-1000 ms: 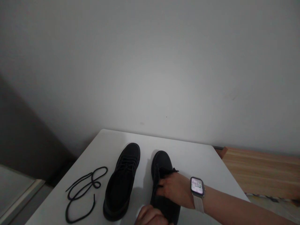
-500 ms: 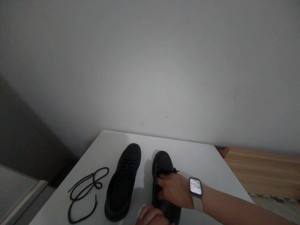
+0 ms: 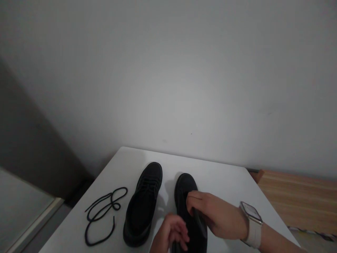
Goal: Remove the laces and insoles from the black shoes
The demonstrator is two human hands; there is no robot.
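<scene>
Two black shoes stand side by side on a white table (image 3: 226, 182), toes pointing away from me. My right hand (image 3: 216, 216), with a watch on its wrist, lies over the right shoe (image 3: 185, 186), fingers curled round its upper edge near the tongue. My left hand (image 3: 171, 235) is closed on the near left side of the same shoe, low in the picture. The left shoe (image 3: 143, 205) stands untouched, its lace threaded. A loose black shoelace (image 3: 104, 212) lies in loops on the table left of the shoes.
A plain grey wall rises just behind the table. A wooden surface (image 3: 300, 198) adjoins the table on the right. A dark panel and pale floor (image 3: 23, 211) lie to the left, below the table's edge.
My right hand has turned and slid toward me along the right shoe, its watch now edge-on. My left hand has come up farther onto the shoe's side. The view has shifted slightly.
</scene>
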